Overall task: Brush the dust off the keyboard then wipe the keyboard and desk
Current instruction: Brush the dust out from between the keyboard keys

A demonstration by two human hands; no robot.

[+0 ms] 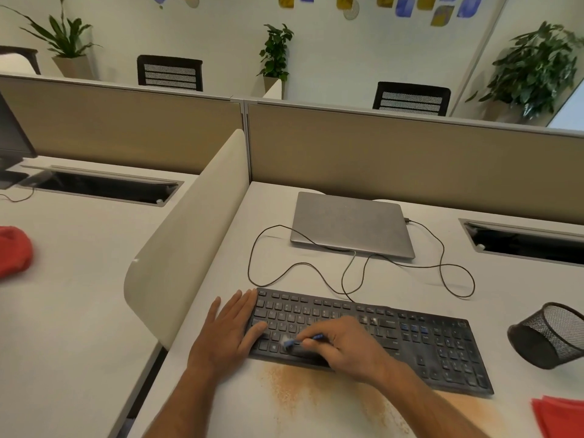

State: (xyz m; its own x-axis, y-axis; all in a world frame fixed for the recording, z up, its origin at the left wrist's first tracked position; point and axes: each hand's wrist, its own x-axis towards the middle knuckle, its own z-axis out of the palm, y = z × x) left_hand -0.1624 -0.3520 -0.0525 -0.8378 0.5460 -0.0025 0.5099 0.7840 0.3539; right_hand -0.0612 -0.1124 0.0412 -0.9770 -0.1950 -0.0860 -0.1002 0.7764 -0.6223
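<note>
Right hand [344, 346] pinching brush [300, 341] over keyboard [442, 346] keys

A black keyboard [410, 339] lies flat near the bench's [316, 279] front edge, orange-brown dust [294, 390] strewn before it; a small blue-handled brush [300, 342] rests tilted on its left keys.

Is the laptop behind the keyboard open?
No, the laptop lies closed and flat on the desk, its grey lid facing up.
</note>
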